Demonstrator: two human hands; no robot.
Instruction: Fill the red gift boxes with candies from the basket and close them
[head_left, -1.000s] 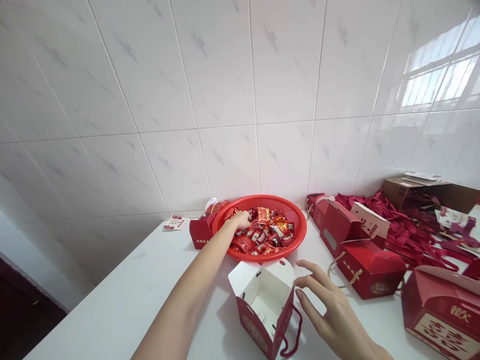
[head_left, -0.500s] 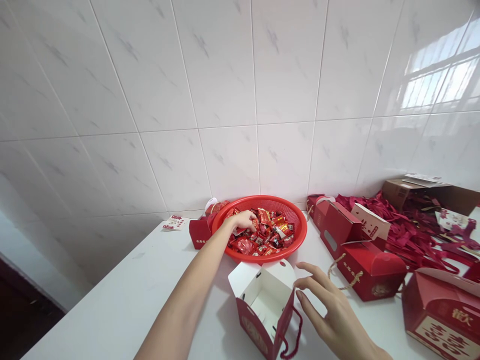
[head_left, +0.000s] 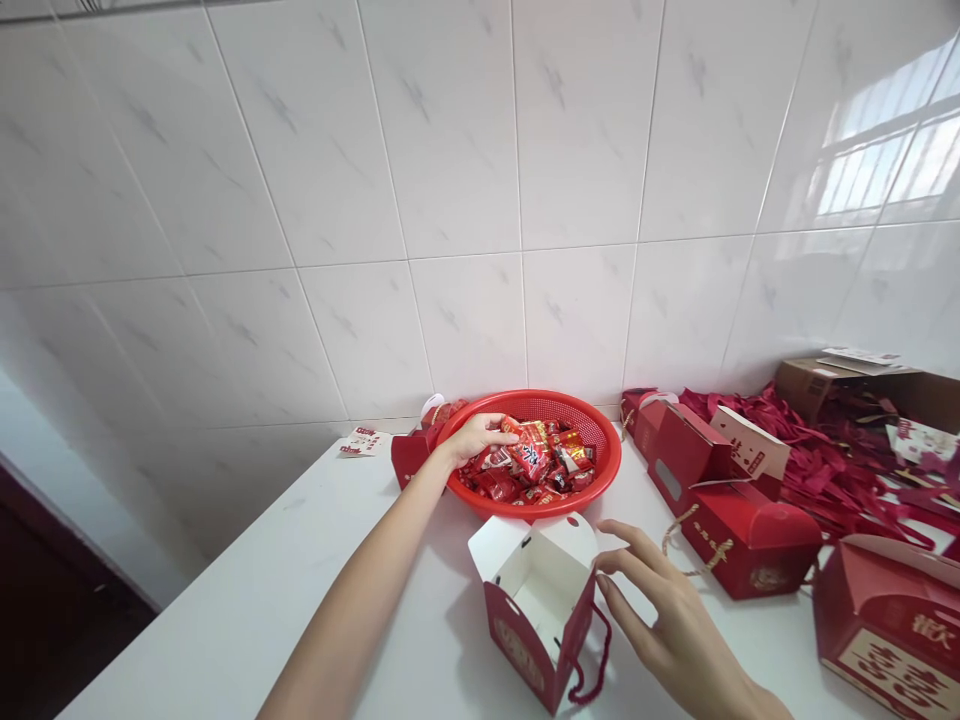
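Observation:
My left hand point(head_left: 484, 436) is over the red plastic basket point(head_left: 600, 490), closed on red wrapped candies point(head_left: 529, 455), held just above the pile. More shiny wrapped candies point(head_left: 499, 487) fill the basket below. In front of the basket stands a red gift box point(head_left: 517, 640), its top flaps apart and its white inside showing, with a dark red cord handle point(head_left: 602, 660) on its right side. My right hand point(head_left: 652, 600) is beside the box's right edge, fingers spread and curved, the fingertips at or very near the rim.
Several closed red gift boxes point(head_left: 757, 535) stand in a row to the right. Behind them lie dark red ribbons point(head_left: 810, 450) and a cardboard carton point(head_left: 799, 385). Another red box point(head_left: 409, 460) is left of the basket, near printed cards point(head_left: 365, 443). A tiled wall backs the white table point(head_left: 315, 560).
My left hand has risen slightly out of the candy pile with red candies now in its grip. My right hand stays by the box. The view has shifted a little.

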